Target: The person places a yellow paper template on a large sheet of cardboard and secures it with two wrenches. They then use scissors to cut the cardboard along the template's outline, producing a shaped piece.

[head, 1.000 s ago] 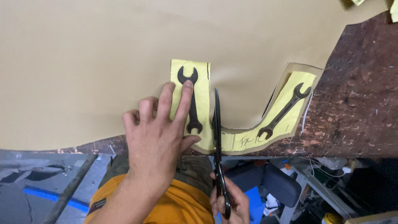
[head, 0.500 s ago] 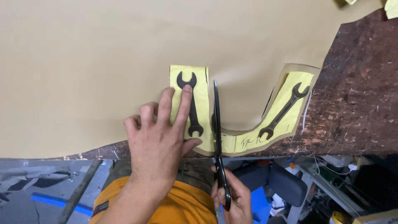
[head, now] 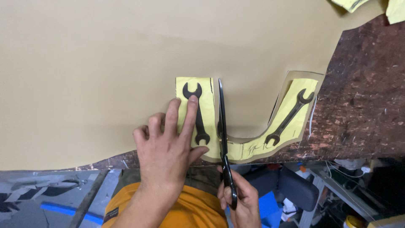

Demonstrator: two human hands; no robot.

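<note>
My left hand [head: 168,145] presses flat on a yellow paper pattern [head: 208,105], its fingers on a black wrench [head: 198,114] that lies on the paper. My right hand [head: 238,198] grips the handles of black scissors [head: 222,126], below the table's edge. The blades point away from me and run along the pattern's right side, in the tan sheet [head: 105,63]. The pattern curves right to a second arm where another black wrench [head: 289,118] lies.
The tan sheet covers most of a worn dark wooden table [head: 363,93]. More yellow paper pieces [head: 350,4] sit at the top right. Below the table edge are my orange shirt [head: 177,211], a dark chair [head: 295,190] and floor clutter.
The scissors have advanced a little further along the pattern's right side. My left hand stays pressed on the wrench and paper. The view has shifted slightly.
</note>
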